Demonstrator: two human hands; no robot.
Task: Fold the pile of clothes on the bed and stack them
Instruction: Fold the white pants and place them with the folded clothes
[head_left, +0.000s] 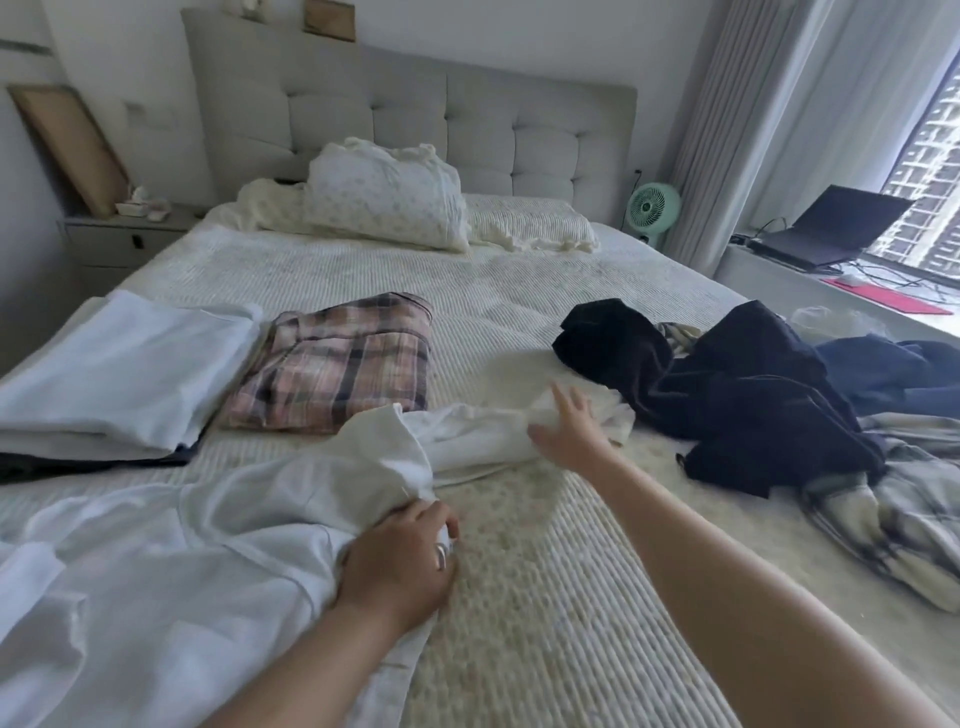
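Note:
A white garment lies spread over the near left of the bed. My left hand grips a bunched part of it near the bed's middle. One long white part stretches to the right, and my right hand reaches over its far end with fingers spread. A folded plaid piece and a folded white stack lie at the left. An unfolded heap of dark navy clothes and a plaid cloth sits at the right.
Pillows lean on the padded headboard. A nightstand stands at the far left. A green fan, a laptop and cables sit on the window ledge at the right.

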